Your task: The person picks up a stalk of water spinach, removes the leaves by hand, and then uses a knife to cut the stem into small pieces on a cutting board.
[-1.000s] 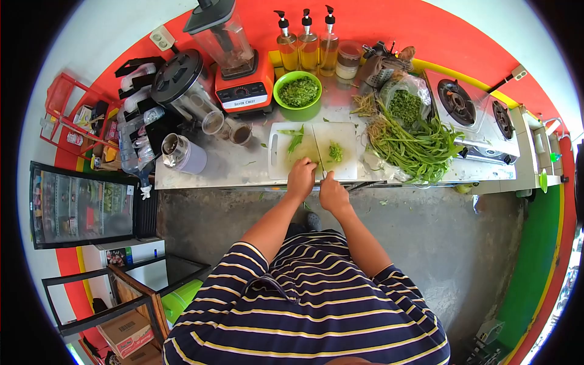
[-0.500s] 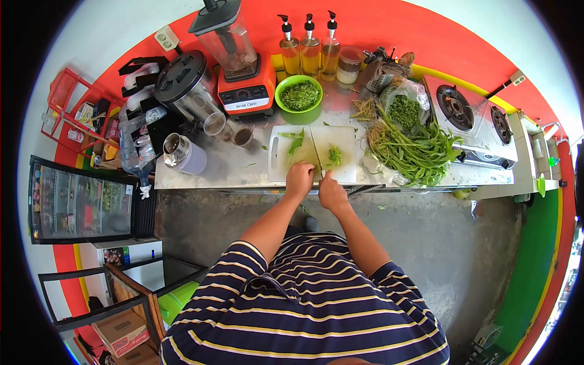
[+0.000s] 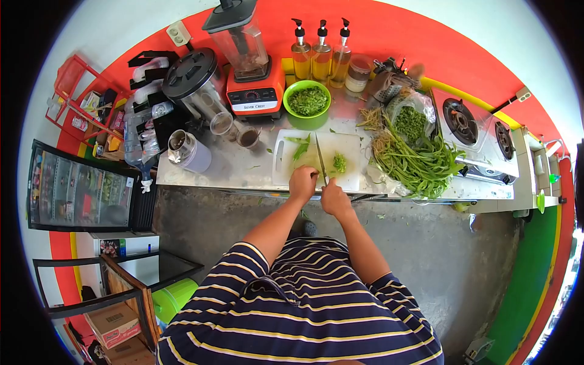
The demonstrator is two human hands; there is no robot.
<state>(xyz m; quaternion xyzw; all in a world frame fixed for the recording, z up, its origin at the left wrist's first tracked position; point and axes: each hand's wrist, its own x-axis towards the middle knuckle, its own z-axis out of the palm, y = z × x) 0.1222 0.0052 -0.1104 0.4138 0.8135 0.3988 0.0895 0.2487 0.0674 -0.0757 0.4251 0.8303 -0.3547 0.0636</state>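
Note:
My right hand (image 3: 334,198) is closed on the handle of a knife (image 3: 320,159), whose blade points away from me over the white cutting board (image 3: 350,144). Left of the knife, my left hand (image 3: 303,183) is closed at the board's near edge; what its fingers hold, if anything, is too small to make out. Chopped greens (image 3: 339,162) lie on the board right of the blade. A few green leaves (image 3: 299,148) rest on its left part.
Behind the board stands a green bowl (image 3: 308,120) of chopped greens. Long leafy stems (image 3: 413,159) lie to the right, before a gas stove (image 3: 453,118). A blender (image 3: 254,94), cups and a pitcher (image 3: 190,151) stand to the left.
The view has shifted, so the counter sits slightly lower and further right. Both hands remain at the board's near edge, and the knife blade now shows more fully, pointing away.

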